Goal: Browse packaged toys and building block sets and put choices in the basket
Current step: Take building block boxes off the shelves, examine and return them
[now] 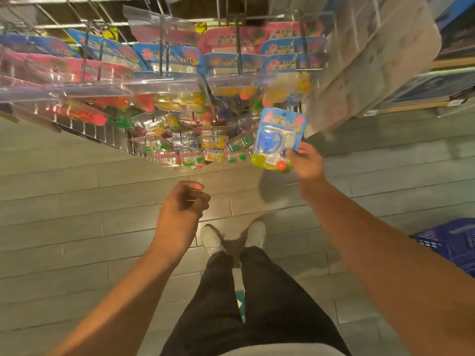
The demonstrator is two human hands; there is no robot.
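Fingers of the right hand (307, 160) pinch a blue toy pack (279, 140) right of center, clear of the rack (164, 80). Left hand (183, 204) hangs loosely curled, empty. Looks like picking's done, so next it needs swinging down to the basket (452, 244) at lower right.

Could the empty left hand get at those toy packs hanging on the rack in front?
Probably yes. The left hand holds nothing and hangs loosely curled just below the hanging packs, with only bare floor between. The right hand, gripping a blue pack, is off to the side, out of its way.
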